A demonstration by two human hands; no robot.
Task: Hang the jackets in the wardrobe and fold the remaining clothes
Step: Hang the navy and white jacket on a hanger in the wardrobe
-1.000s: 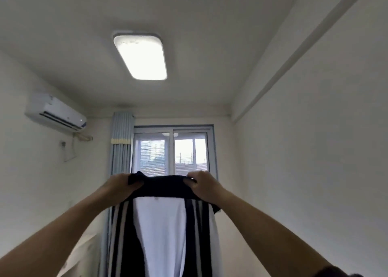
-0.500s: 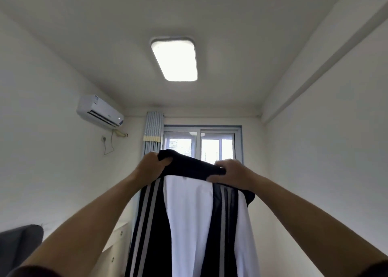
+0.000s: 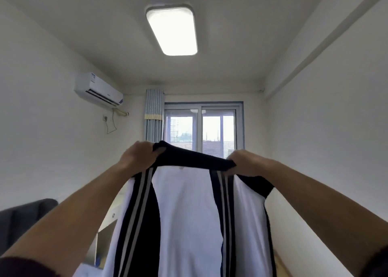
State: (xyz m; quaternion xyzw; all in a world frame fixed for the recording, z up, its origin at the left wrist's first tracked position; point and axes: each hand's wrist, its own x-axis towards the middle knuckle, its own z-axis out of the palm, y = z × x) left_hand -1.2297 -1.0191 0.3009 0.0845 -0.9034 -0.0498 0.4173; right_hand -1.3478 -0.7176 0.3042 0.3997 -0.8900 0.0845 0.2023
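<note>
**Entry: 1 striped jacket, held up by the collar, not yet hung**

- 2 bare forearms, mine to steer, reaching up and forward from the lower corners of the view.
- Left hand (image 3: 137, 158): fingers curled tight round the left end of the collar (image 3: 189, 158). It sits a little higher than its partner.
- Right hand (image 3: 244, 163): fingers pinched on the collar's right end.
- Jacket (image 3: 189, 213): white panels, dark panels and pale stripes. It hangs free below both hands and rests on nothing. The hem is out of frame.
- Dark grey shape (image 3: 25, 220), low left. I cannot tell what it is.
- Far wall: air conditioner (image 3: 98, 92), gathered curtain (image 3: 154, 117), window (image 3: 202, 127). Overhead is 1 ceiling light (image 3: 173, 30).

Change noted over the last second: my hands have drawn further apart, so the collar now runs taut between them. The view has swung left, bringing the grey shape into frame.

Reading: I judge the jacket is spread and ready for a hanger. Neither hanger nor wardrobe is in view, so hanging has yet to begin.
</note>
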